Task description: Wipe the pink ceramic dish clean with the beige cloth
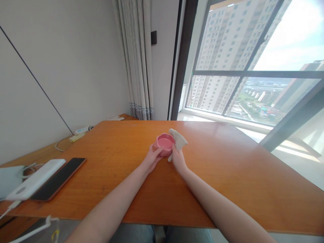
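We have both hands out over the middle of the orange-brown wooden table (227, 175), meeting at a small round pink bowl (165, 141) that sits upright on the tabletop. Our left hand (152, 158) cups the bowl's near-left side, fingers curled against its wall. Our right hand (178, 158) is closed on a folded off-white cloth (178, 139), thumb up at the bowl's right rim, and the cloth fans out beyond that rim, up and to the right. So the bowl lies just ahead of both palms, between them, and the cloth touches its right edge; the right hand is the nearer to the cloth, the left to the bowl's body. Whether the cloth reaches down inside the bowl, we cannot tell.

Nothing crowds the hands. Well apart, at the table's left edge, lie a black smartphone (59, 178) and a white power bank (35, 180) side by side (cables trail off beside them). Further back on the left rests a white power strip (83, 129).
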{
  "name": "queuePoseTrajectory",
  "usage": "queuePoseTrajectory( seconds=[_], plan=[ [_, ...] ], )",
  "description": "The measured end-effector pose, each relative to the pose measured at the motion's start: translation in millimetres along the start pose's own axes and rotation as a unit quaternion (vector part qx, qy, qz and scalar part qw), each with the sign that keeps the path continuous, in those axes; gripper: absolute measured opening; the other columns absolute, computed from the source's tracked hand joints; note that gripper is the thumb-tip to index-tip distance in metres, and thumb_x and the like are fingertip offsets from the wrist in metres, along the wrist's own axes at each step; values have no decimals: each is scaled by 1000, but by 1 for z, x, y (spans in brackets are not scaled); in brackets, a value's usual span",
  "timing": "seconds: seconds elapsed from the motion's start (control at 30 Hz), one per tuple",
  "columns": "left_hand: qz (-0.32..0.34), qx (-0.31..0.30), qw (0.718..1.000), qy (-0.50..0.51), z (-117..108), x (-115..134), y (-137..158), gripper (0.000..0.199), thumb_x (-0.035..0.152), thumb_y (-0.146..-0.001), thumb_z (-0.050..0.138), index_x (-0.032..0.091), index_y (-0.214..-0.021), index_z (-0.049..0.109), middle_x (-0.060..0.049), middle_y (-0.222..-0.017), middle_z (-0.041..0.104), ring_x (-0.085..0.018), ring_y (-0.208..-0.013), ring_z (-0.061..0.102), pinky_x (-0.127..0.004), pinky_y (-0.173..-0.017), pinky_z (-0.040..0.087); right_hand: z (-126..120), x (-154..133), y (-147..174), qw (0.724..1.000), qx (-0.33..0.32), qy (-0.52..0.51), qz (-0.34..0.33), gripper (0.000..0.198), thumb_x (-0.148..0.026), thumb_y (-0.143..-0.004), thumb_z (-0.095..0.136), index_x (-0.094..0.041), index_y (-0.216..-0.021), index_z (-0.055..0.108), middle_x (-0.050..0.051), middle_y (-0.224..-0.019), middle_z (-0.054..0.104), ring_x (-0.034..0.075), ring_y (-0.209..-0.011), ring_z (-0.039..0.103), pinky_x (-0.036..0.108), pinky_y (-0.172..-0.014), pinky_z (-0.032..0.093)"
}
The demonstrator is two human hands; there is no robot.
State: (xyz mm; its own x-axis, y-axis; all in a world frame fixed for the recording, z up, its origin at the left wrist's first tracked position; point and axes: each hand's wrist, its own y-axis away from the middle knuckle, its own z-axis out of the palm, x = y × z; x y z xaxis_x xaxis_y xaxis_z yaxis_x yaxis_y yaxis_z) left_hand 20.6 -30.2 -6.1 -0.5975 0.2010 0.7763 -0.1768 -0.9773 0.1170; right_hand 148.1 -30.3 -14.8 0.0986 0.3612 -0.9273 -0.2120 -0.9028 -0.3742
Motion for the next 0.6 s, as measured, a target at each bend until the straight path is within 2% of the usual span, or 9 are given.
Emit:
queuePoseTrajectory(
  seconds=[0.1,0.17,0.23,0.33,0.4,0.5,0.6],
  plan=[
    [-77,-84,993,-15,0,8,4,47,42,-78,62,22,-118,50,-11,-119,59,-21,-98,62,-35,-85,50,-15,-1,-16,994,23,-59,86,41,-42,-79,46,-15,-109,58,8,-106,65,23,-100,59,36,-87,47],
    [-118,-134,984,-21,-1,13,8,50,51,-81,52,20,-121,52,-12,-124,57,-23,-104,60,-35,-85,50,-21,1,-23,989,8,-80,124,35,-40,-74,51,-15,-96,64,6,-93,69,23,-89,62,33,-78,50],
    [-136,-152,979,-29,-3,15,9,51,52,-82,51,20,-122,53,-12,-128,55,-25,-108,57,-35,-84,51,-25,3,-27,986,-25,-80,142,30,-39,-71,56,-16,-88,66,4,-83,70,22,-81,64,32,-72,51],
    [-130,-130,982,-44,-5,13,9,49,45,-80,58,22,-123,53,-11,-127,55,-26,-109,57,-37,-82,52,-25,5,-28,985,-62,-62,146,31,-43,-70,60,-18,-85,68,2,-73,70,22,-74,64,32,-66,52],
    [-108,-114,987,-40,-6,10,6,49,40,-78,61,22,-124,53,-11,-126,56,-26,-108,57,-38,-82,52,-23,3,-26,986,-60,-62,141,38,-50,-72,57,-17,-88,68,3,-74,70,22,-74,64,32,-65,51],
    [-63,-87,994,-4,-4,8,2,51,39,-79,62,24,-125,50,-10,-128,55,-25,-111,56,-39,-85,51,-16,-4,-19,987,-49,-73,136,53,-61,-76,48,-17,-100,65,5,-82,70,20,-73,64,28,-63,50],
    [1,-51,999,19,-3,9,1,52,38,-79,62,26,-127,46,-8,-132,50,-23,-116,52,-38,-90,49,-5,-10,-6,982,-62,-54,169,66,-69,-77,39,-17,-112,59,4,-76,69,15,-56,60,24,-50,45]
  ],
)
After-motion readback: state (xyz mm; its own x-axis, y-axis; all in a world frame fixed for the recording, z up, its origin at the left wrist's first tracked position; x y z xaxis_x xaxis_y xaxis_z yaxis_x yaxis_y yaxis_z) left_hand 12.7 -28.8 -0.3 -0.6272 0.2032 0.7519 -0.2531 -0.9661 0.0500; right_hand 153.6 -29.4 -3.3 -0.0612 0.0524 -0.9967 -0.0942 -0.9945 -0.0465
